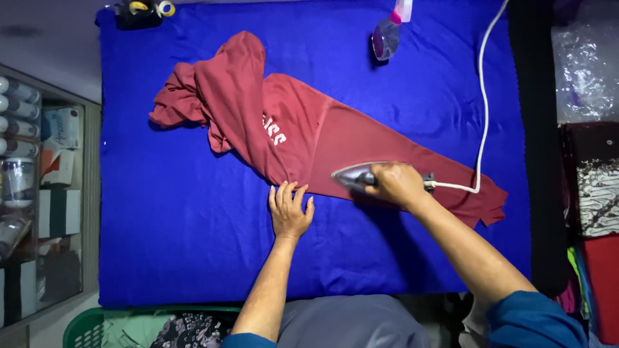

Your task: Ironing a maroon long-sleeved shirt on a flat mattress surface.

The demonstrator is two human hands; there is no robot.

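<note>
A dark red garment (303,132) with white lettering lies spread and partly bunched on a bright blue cloth-covered surface (193,225). My right hand (396,183) grips the handle of a silver clothes iron (358,175), which rests flat on the garment's lower edge with its tip pointing left. A white cord (483,96) runs from the iron's rear up to the top edge. My left hand (289,209) lies flat with fingers spread on the blue cloth, its fingertips touching the garment's hem just left of the iron.
A clear spray bottle (389,32) with a pink top lies near the far edge. Dark items (138,11) sit at the far left corner. Shelves of boxes (51,167) stand at left, stacked fabrics (596,180) at right, a green basket (97,325) of clothes at the near edge.
</note>
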